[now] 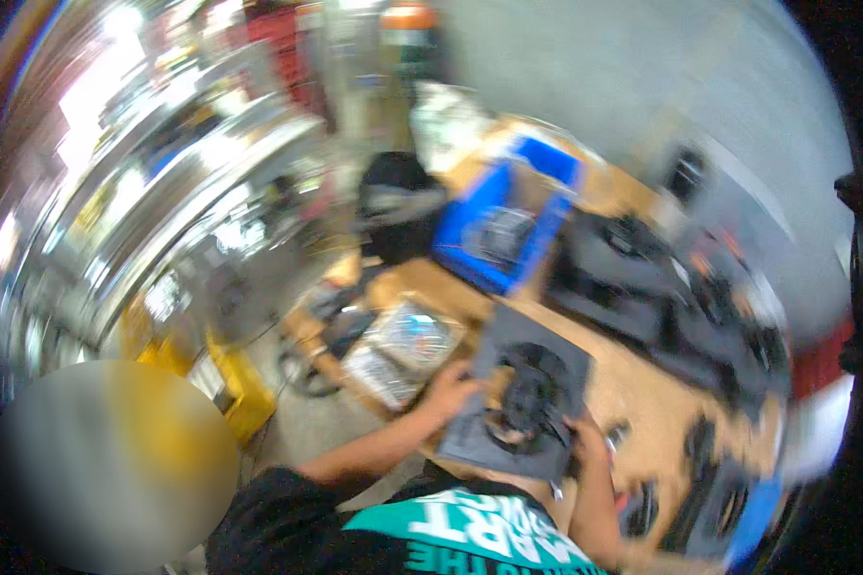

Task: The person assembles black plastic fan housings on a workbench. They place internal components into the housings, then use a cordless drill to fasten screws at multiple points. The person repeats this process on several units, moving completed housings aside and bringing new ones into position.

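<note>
Dark panel (523, 383) held at its edges by left hand (454, 391) and right hand (588, 439).

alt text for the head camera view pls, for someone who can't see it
A person's left hand and right hand grip opposite edges of a dark grey flat panel with black parts on it, over a wooden workbench. A blue bin and clear plastic bags lie beyond; the picture is motion-blurred.
</note>
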